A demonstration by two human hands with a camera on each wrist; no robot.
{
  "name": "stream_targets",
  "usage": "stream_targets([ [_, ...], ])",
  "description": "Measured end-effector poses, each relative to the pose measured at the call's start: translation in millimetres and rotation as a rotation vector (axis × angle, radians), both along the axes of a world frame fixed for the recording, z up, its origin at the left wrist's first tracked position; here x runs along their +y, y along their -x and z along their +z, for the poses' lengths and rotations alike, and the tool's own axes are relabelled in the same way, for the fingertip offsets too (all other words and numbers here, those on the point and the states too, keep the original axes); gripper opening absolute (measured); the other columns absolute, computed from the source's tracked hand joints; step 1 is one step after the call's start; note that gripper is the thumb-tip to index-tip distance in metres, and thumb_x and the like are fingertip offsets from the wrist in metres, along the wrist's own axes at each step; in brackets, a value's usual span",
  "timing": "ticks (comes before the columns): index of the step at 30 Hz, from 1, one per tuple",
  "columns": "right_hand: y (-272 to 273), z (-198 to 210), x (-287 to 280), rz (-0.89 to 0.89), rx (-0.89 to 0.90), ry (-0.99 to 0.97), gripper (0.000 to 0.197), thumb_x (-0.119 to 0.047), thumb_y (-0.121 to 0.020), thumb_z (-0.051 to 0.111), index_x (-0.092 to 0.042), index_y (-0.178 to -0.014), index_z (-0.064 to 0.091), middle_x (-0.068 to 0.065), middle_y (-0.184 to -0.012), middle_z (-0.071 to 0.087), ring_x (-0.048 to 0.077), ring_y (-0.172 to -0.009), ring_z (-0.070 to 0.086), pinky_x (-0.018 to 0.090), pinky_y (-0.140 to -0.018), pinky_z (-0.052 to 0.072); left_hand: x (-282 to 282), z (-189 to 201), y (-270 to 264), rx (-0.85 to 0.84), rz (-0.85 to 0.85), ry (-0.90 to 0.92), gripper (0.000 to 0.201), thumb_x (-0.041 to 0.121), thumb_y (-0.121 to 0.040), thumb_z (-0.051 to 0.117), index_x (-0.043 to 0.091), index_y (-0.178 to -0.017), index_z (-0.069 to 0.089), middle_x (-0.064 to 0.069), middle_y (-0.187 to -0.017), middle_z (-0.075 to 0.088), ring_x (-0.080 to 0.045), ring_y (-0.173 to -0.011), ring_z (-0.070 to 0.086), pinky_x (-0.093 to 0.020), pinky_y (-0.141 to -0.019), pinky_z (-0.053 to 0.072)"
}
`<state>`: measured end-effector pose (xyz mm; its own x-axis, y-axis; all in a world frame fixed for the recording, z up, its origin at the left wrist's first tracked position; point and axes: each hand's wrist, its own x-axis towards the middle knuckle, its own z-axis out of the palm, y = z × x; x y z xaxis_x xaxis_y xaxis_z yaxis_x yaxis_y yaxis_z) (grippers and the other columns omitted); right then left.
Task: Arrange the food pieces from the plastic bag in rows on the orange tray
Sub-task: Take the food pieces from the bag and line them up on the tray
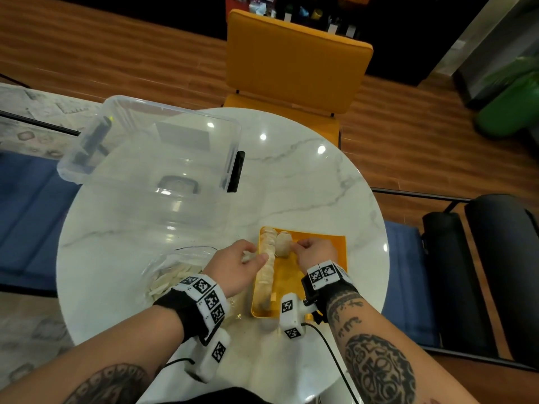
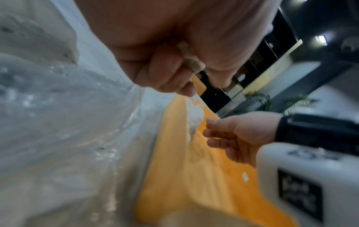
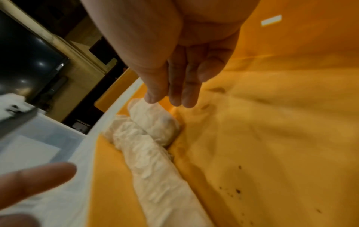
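Observation:
An orange tray (image 1: 318, 275) lies on the table in front of me. A row of pale food pieces (image 1: 268, 263) runs along its left side, and a short second row (image 3: 155, 122) begins beside it at the far end. My right hand (image 3: 174, 92) reaches over the tray with its fingers straight, their tips touching the far piece of that second row. Just left of the tray, my left hand (image 1: 243, 258) has its fingers curled around one pale food piece (image 2: 191, 59). The clear plastic bag (image 1: 175, 269) with several more pieces lies left of that hand.
A large clear plastic storage box (image 1: 151, 147) takes up the back left of the round marble table (image 1: 306, 176), with a flat black object (image 1: 237, 170) against its right side. An orange chair (image 1: 294, 62) stands behind the table. Dark crumbs (image 3: 237, 190) dot the tray's bare floor.

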<state>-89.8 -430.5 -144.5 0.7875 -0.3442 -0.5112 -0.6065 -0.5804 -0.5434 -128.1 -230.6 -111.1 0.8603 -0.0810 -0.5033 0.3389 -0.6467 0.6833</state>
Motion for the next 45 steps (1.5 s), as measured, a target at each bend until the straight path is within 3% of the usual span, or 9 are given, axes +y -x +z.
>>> stream_targets([
  [4,18,19,6,0.048,-0.172,-0.115,0.025,-0.048,-0.090,0.063,-0.025,-0.094,0.071,-0.007,-0.088,0.073,0.015,-0.084,0.068,0.038,-0.083,0.058,-5,20,-3,0.212,0.368,0.584,0.027,0.030,-0.100,0.044,0.016,-0.116,0.060,-0.007,-0.095,0.061,-0.018,-0.067,0.053,-0.032,-0.060,0.045],
  [8,47,49,21,0.170,-0.300,-0.289,0.012,-0.041,-0.089,0.068,-0.029,-0.089,0.070,-0.010,-0.088,0.071,0.008,-0.085,0.066,0.028,-0.080,0.052,-19,32,0,0.220,0.506,0.851,0.023,0.001,-0.101,0.039,0.005,-0.116,0.056,-0.014,-0.097,0.060,-0.022,-0.074,0.060,-0.037,-0.074,0.052],
  [15,77,70,29,0.329,-0.359,-0.338,0.031,-0.030,-0.072,0.085,-0.026,-0.096,0.066,-0.010,-0.092,0.062,-0.005,-0.071,0.052,0.012,-0.065,0.043,-42,42,6,0.306,0.659,1.027,0.016,0.013,-0.105,0.040,0.007,-0.100,0.054,-0.013,-0.089,0.066,-0.026,-0.077,0.066,-0.041,-0.074,0.054],
  [18,81,67,23,0.389,-0.441,-0.235,0.024,-0.031,-0.082,0.077,-0.028,-0.105,0.070,-0.008,-0.096,0.060,0.001,-0.077,0.052,0.018,-0.075,0.044,-45,47,6,0.445,0.625,1.092,0.040,0.027,-0.107,0.033,-0.005,-0.120,0.053,-0.022,-0.113,0.064,-0.032,-0.103,0.063,-0.041,-0.088,0.051],
  [23,81,72,8,0.366,-0.491,-0.126,0.012,-0.034,-0.092,0.065,-0.026,-0.100,0.071,-0.012,-0.092,0.059,0.002,-0.077,0.053,0.013,-0.073,0.041,-41,48,12,0.404,0.456,0.938,0.050,0.046,-0.102,0.040,0.005,-0.124,0.058,-0.017,-0.123,0.067,-0.030,-0.115,0.064,-0.046,-0.105,0.045],
  [29,70,89,-13,0.475,-0.408,-0.119,0.013,-0.041,-0.093,0.062,-0.030,-0.091,0.069,-0.018,-0.078,0.063,0.006,-0.078,0.060,0.018,-0.068,0.042,-28,43,19,0.045,0.071,0.649,0.033,0.012,-0.086,0.071,0.029,-0.114,0.062,0.007,-0.105,0.071,-0.009,-0.096,0.064,-0.032,-0.082,0.050],
  [32,66,92,-15,0.417,-0.450,-0.135,0.010,-0.035,-0.090,0.068,-0.028,-0.095,0.074,-0.017,-0.083,0.069,0.002,-0.082,0.063,0.018,-0.073,0.048,-24,41,20,-0.108,-0.073,0.431,0.022,0.042,-0.070,0.075,0.036,-0.090,0.071,0.007,-0.086,0.074,-0.010,-0.081,0.068,-0.035,-0.077,0.055],
  [39,70,71,-4,0.328,-0.373,-0.238,0.006,-0.031,-0.088,0.071,-0.034,-0.088,0.067,-0.013,-0.076,0.065,0.000,-0.070,0.058,0.015,-0.065,0.041,-23,28,17,-0.095,0.009,0.404,0.014,0.013,-0.078,0.080,0.018,-0.090,0.072,-0.003,-0.082,0.077,-0.021,-0.083,0.073,-0.043,-0.087,0.057],
  [45,60,42,-9,0.315,-0.243,-0.078,0.007,-0.033,-0.092,0.065,-0.028,-0.088,0.066,-0.012,-0.075,0.062,0.007,-0.071,0.056,0.020,-0.064,0.040,-9,6,8,-0.163,0.022,0.121,0.010,0.024,-0.086,0.071,0.032,-0.091,0.068,0.013,-0.088,0.071,-0.005,-0.086,0.067,-0.026,-0.085,0.052],
])
